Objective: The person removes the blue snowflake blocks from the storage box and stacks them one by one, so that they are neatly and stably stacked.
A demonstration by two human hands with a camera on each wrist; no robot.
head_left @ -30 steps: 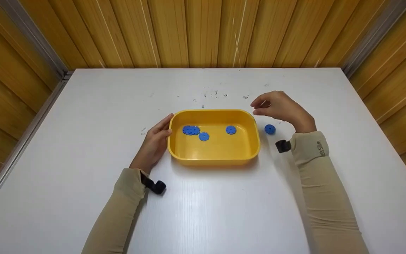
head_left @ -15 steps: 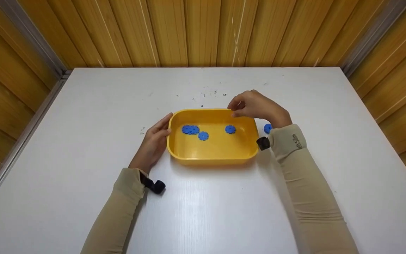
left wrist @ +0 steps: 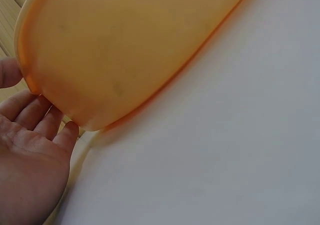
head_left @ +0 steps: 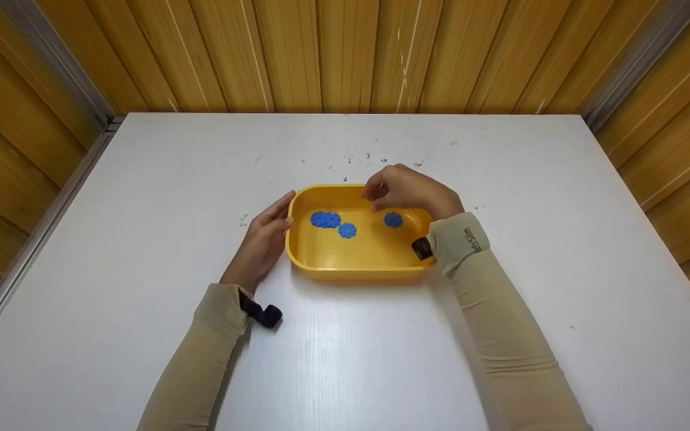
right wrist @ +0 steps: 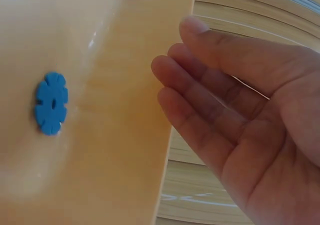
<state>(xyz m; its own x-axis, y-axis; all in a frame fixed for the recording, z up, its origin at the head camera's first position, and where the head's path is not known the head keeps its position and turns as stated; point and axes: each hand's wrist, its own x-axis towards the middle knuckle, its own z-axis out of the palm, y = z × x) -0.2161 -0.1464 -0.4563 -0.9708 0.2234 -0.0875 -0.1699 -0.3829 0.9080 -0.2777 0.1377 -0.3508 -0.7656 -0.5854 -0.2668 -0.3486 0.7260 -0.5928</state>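
A yellow plastic tub stands on the white table. My left hand touches its left end from outside; in the left wrist view, fingers rest against the outer wall. My right hand hovers over the tub's far right part, fingers loosely bent. The right wrist view shows nothing between those fingers. Under it, apart from the hand, lies a blue notched snowflake disc. Further left in the tub are a single blue disc and some overlapping blue discs.
The white table extends around the tub. Yellow slatted walls stand behind it and at both sides. Small dark marks dot the tabletop beyond the tub. A black camera on the right wrist hangs over the tub's right end.
My right hand has moved left from beside the tub to over its inside. The right arm now covers where a blue disc lay on the table. The left hand stays put.
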